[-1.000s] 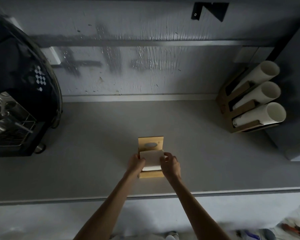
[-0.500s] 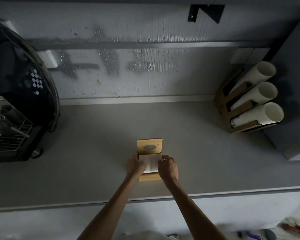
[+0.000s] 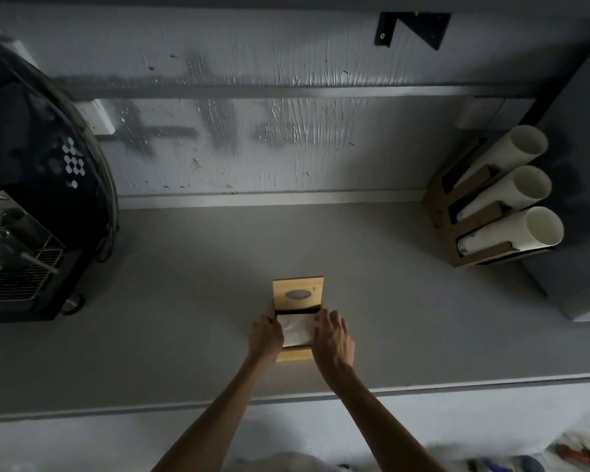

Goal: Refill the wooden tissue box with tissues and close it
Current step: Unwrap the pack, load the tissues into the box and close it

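A grey desk [image 3: 191, 301] runs along a scuffed pale wall [image 3: 252, 148]. At its left edge stands a black coffee machine [image 3: 31, 199] with a metal drip grille. At the back right corner a cardboard holder [image 3: 464, 240] carries three stacks of white paper cups [image 3: 511, 229] lying on their sides. Near the middle of the front edge sits the wooden tissue box [image 3: 295, 354], its lid [image 3: 298, 294] with an oval slot standing open at the far side. White tissues [image 3: 297, 330] lie inside the box. The left hand [image 3: 265, 337] rests on the box's left side and the right hand [image 3: 332, 335] on its right, fingers loosely curved and touching the tissues' edges.
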Demonstrator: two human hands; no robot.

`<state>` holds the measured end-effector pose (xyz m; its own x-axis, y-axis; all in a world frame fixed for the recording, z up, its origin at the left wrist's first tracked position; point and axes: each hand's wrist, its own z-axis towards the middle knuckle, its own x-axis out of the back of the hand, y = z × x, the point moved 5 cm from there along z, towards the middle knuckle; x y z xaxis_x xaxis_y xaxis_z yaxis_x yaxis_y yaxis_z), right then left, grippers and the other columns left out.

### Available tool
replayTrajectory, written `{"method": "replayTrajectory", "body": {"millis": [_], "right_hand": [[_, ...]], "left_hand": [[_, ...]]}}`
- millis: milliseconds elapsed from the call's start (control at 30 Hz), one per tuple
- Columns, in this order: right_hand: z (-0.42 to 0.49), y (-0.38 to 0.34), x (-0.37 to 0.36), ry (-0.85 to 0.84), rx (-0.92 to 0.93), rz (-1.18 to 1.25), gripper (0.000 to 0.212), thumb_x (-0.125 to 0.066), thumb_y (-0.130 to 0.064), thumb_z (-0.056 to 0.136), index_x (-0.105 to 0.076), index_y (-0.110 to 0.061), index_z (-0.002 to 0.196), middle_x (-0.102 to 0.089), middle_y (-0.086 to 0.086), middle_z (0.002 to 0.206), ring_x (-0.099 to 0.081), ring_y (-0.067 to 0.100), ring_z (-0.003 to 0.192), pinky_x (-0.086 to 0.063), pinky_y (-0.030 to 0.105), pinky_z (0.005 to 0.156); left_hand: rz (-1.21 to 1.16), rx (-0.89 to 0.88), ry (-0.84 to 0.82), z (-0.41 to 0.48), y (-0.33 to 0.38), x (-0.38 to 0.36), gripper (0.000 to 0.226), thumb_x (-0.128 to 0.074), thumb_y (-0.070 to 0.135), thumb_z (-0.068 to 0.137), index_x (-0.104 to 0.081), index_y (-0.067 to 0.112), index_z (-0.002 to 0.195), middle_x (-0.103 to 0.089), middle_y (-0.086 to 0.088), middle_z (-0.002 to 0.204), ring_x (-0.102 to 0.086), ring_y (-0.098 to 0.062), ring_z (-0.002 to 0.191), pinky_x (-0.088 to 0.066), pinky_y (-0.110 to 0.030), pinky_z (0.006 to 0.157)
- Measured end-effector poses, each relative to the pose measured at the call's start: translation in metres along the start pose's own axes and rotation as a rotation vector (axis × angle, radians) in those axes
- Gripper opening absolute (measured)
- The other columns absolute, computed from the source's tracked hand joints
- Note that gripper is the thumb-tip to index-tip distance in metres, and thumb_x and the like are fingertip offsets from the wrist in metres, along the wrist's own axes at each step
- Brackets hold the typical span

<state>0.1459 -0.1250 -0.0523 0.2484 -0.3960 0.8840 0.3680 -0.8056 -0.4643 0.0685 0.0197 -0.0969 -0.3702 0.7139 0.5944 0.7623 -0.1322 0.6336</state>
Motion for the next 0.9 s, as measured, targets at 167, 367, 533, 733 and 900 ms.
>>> {"method": "replayTrajectory", "body": {"millis": [167, 367, 533, 733, 900], "right_hand": [[-0.001, -0.031, -0.013, -0.034, 0.297, 0.019, 0.022, -0.051, -0.009, 0.093, -0.064, -0.017, 0.109, -0.067, -0.001, 0.112, -0.061, 0.015, 0.103, -0.051, 0.025, 0.084], [0.022, -0.041, -0.025, -0.224, 0.355, -0.129, 0.021, -0.057, -0.016, 0.089, -0.066, -0.018, 0.108, -0.070, 0.001, 0.114, -0.065, 0.020, 0.107, -0.053, 0.032, 0.091], [0.042, -0.047, -0.032, -0.552, 0.292, -0.219, 0.031, -0.054, -0.032, 0.087, -0.064, -0.018, 0.114, -0.064, 0.003, 0.126, -0.057, 0.025, 0.120, -0.046, 0.035, 0.101], [0.057, -0.059, -0.041, -0.741, 0.228, -0.299, 0.035, -0.045, -0.027, 0.096, -0.061, -0.014, 0.124, -0.062, 0.006, 0.129, -0.055, 0.026, 0.121, -0.044, 0.035, 0.098], [0.054, -0.064, -0.040, -0.735, 0.210, -0.362, 0.040, -0.046, -0.031, 0.096, -0.053, -0.020, 0.133, -0.061, 0.003, 0.131, -0.057, 0.025, 0.119, -0.046, 0.035, 0.093]], "left_hand": [[0.080, -0.071, 0.047, -0.024, 0.022, 0.014, 0.025, -0.040, 0.016, 0.096, -0.054, 0.003, 0.112, -0.059, -0.017, 0.117, -0.059, -0.032, 0.104, -0.050, -0.037, 0.086], [0.189, -0.124, 0.003, -0.028, 0.025, 0.013, 0.029, -0.047, 0.015, 0.094, -0.047, 0.001, 0.119, -0.053, -0.019, 0.124, -0.055, -0.033, 0.112, -0.046, -0.036, 0.088], [0.150, -0.074, -0.015, -0.027, 0.025, 0.013, 0.038, -0.052, 0.027, 0.091, -0.044, 0.005, 0.121, -0.049, -0.018, 0.127, -0.054, -0.037, 0.115, -0.045, -0.039, 0.090], [-0.098, 0.075, -0.039, -0.017, 0.020, 0.017, 0.052, -0.060, 0.047, 0.080, -0.056, 0.006, 0.111, -0.063, -0.017, 0.113, -0.062, -0.035, 0.102, -0.056, -0.042, 0.077], [-0.331, 0.196, -0.141, -0.018, 0.009, 0.015, 0.031, -0.062, 0.041, 0.081, -0.061, 0.012, 0.094, -0.061, -0.004, 0.077, -0.057, -0.018, 0.061, -0.057, -0.039, 0.063]]}}
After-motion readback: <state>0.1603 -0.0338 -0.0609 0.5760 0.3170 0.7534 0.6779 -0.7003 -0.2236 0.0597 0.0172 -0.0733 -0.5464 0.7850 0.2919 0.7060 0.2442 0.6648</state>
